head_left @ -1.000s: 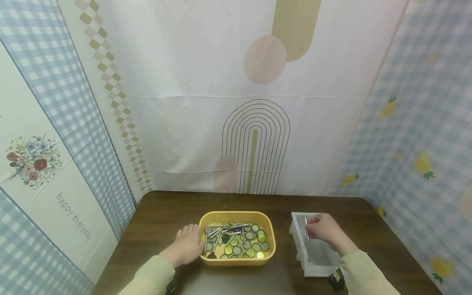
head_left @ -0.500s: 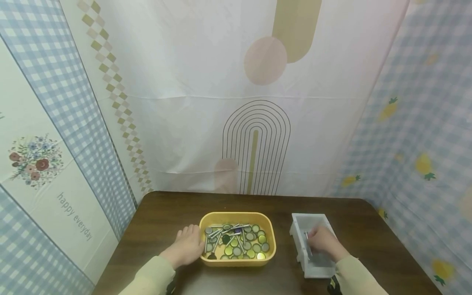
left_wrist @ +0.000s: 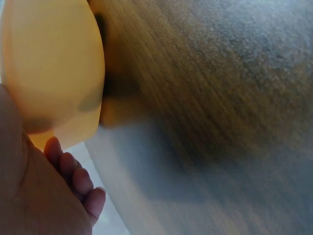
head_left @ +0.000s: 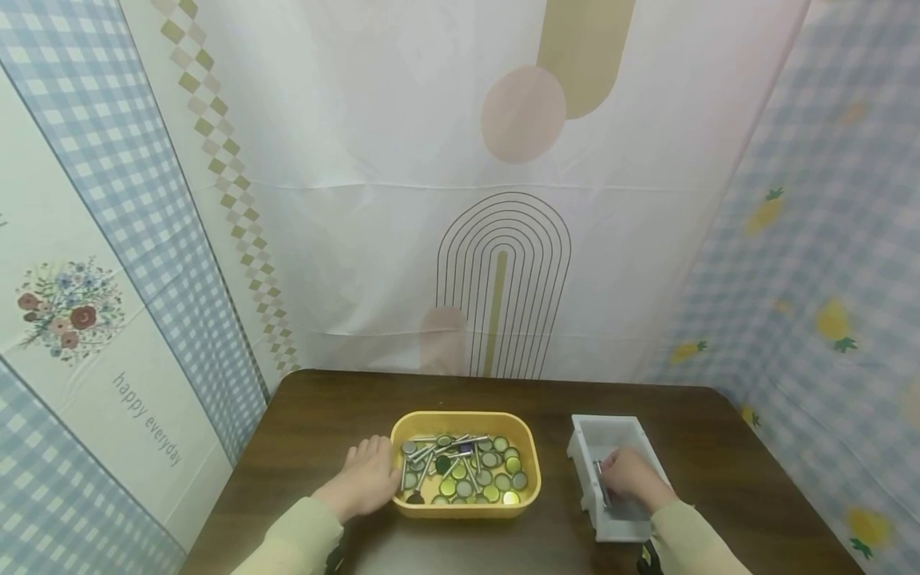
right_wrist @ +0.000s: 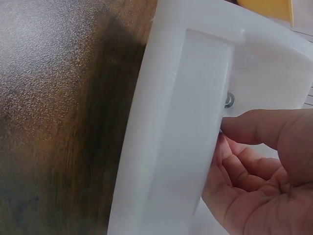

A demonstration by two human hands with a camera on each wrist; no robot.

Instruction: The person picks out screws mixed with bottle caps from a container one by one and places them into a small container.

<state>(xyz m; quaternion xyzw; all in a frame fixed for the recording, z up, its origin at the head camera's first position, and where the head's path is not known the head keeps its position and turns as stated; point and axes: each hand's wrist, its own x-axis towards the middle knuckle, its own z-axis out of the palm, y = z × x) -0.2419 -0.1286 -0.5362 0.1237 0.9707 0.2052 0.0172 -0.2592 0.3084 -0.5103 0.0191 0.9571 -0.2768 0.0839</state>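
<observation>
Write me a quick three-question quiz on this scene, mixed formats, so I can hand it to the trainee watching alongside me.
1. True or false: the white bin stands to the right of the yellow tray.

2. What does the right hand pinch?
A) a round cap
B) a metal rod
C) the yellow tray's rim

3. Fill in the missing word: the person's ____ hand lies at the side of the yellow tray.

Key:
1. True.
2. B; the hand is down inside the white bin with it.
3. Left; the left hand lies at the tray's left side.
</observation>
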